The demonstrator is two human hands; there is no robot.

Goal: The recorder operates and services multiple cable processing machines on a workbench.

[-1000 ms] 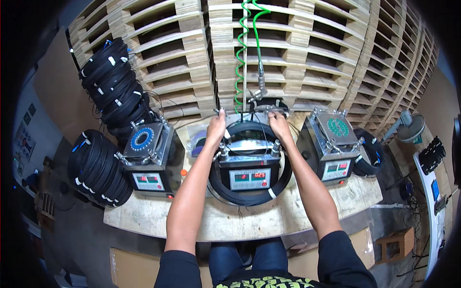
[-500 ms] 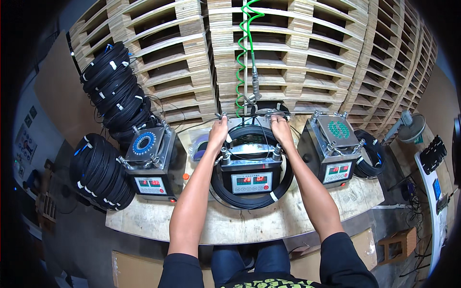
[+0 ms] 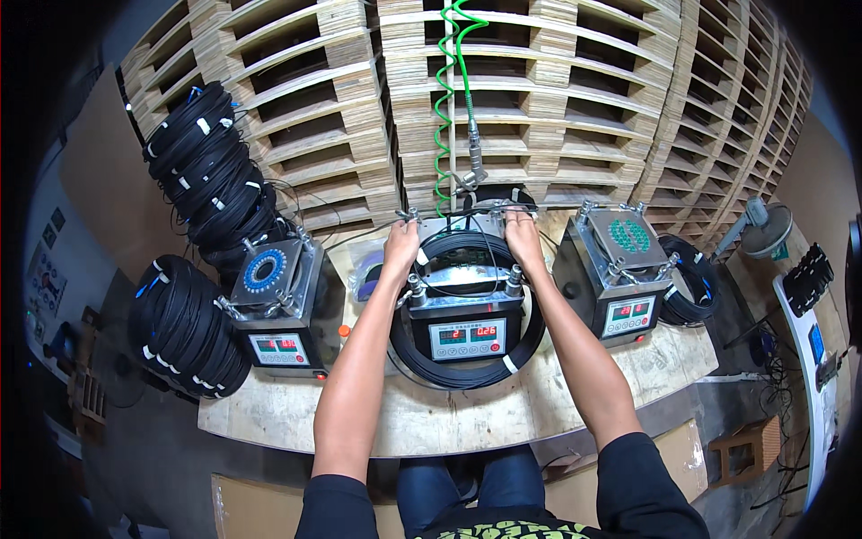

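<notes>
Black cable in a large coil [image 3: 449, 375] hangs around the middle polishing machine [image 3: 422, 329], a metal box with a lit red-digit display. My left hand [image 3: 401, 244] is at the machine's far left corner, fingers closed on the metal corner clamp [image 3: 409, 216]. At the far right corner my right hand [image 3: 523, 241] has its fingers curled over the other clamp, which they mostly cover. Between my hands, thin cable strands cross the machine's top. Two more clamps [image 3: 514, 278] stand at the near corners.
Similar machines stand to the left [image 3: 278, 305] and right [image 3: 624, 269]. Black cable coils are stacked at far left [image 3: 193, 332], and another coil [image 3: 687, 292] lies at right. A green spiral air hose [image 3: 443, 135] hangs before wooden pallets [image 3: 503, 94]. An orange-capped bottle [image 3: 344, 331] is left of my forearm.
The whole view has shifted slightly. Both hands remain at the far corners, my left one a little lower against its clamp. Digits on the middle display have changed.
</notes>
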